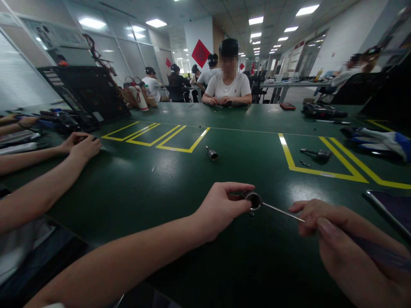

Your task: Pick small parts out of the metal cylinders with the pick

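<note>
My left hand [221, 209] pinches a round metal socket [254, 200] between thumb and fingers, its open end turned up toward me. My right hand [324, 226] is closed round a screwdriver whose thin metal shaft [282, 211] points left, with its tip at the socket's right rim. The handle lies mostly hidden along the palm. A tiny nut [252, 214] rests on the green table [180, 192] just below the socket. Farther back, a metal socket piece with a thin shank [212, 153] lies on its side.
Inside a yellow taped outline [324, 174] at the right lie another shanked socket [317, 154] and several small parts. A phone-like device [391, 209] and gloves [382, 141] are at the right. Another person's hands [85, 145] are at the left; someone sits opposite.
</note>
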